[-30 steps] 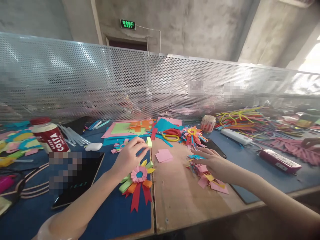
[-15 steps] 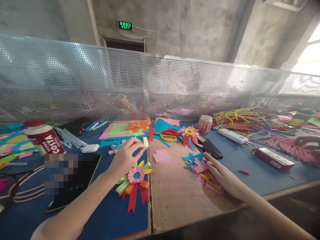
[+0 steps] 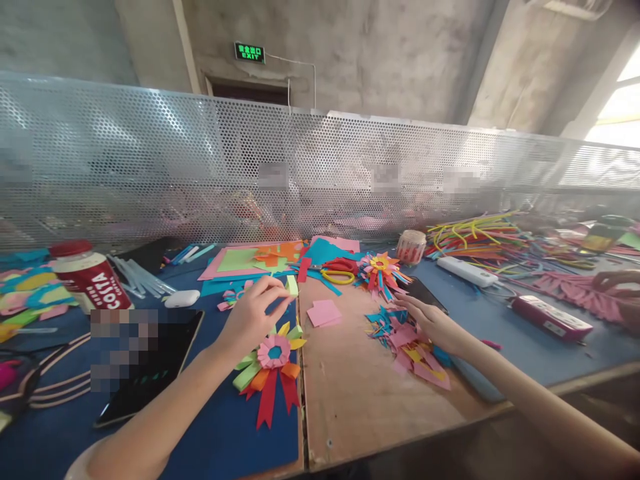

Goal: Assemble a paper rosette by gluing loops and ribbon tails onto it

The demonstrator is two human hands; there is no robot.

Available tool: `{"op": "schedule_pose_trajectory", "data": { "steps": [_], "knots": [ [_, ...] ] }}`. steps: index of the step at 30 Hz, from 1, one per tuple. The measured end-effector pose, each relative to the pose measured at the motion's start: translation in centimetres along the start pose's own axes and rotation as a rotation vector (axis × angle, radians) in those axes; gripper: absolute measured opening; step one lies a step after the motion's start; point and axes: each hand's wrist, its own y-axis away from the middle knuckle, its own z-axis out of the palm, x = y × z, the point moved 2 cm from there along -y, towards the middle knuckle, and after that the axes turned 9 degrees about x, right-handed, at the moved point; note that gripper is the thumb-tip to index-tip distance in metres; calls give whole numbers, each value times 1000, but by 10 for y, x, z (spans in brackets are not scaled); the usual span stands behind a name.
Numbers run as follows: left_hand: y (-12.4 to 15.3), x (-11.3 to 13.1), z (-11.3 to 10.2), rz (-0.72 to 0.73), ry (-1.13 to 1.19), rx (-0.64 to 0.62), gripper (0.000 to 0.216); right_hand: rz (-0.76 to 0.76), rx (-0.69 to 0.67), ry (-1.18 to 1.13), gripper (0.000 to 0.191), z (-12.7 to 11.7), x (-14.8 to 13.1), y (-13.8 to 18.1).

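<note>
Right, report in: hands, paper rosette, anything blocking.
Left hand pinching folded green strip. Right hand at paper scraps, fingers extended. Paper rosette on blue mat. Scissors farther back, not blocking.

Half a second earlier the right hand (image 3: pixel 431 323) lay along the right side of the paper scraps (image 3: pixel 403 333); it then shifted away from the tabletop's (image 3: pixel 370 413) front edge, partly covering the black phone (image 3: pixel 427 293). A blue scrap (image 3: pixel 443 357) came into view on the front-edge side, while the forearm (image 3: pixel 545 400) partly hid a small pink piece (image 3: pixel 493 345).
</note>
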Motion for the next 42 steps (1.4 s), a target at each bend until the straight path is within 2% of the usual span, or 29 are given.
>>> {"op": "schedule_pose_trajectory", "data": {
  "steps": [3,10,18,23,25,27,29,31,33,37,42],
  "knots": [
    [1,0,1,5,23,-14,7,-4,-8,6,53,4,-1,0],
    [0,2,0,6,35,-19,7,-72,-46,19,55,-7,-13,-9],
    [-1,4,0,29,48,-24,5,-199,-160,66,54,13,-16,-8],
    [-1,7,-1,25,58,-39,5,-183,-108,134,52,-12,-13,10],
    [-1,8,-1,25,58,-38,6,-228,-112,191,62,-21,-7,23],
    [-1,8,0,29,58,-32,6,-288,-129,255,83,-23,2,38],
    [-1,7,0,33,60,-29,7,-345,-116,303,100,-19,13,51],
    [-1,7,0,38,64,-27,7,-391,-79,335,108,-11,21,59],
    [-1,6,0,41,64,-28,8,-414,-35,361,107,-4,24,62],
    [-1,7,0,32,55,-30,7,-412,40,406,92,0,17,57],
    [-1,7,0,22,70,-39,7,-416,22,355,73,-4,-4,40]
  ]
}}
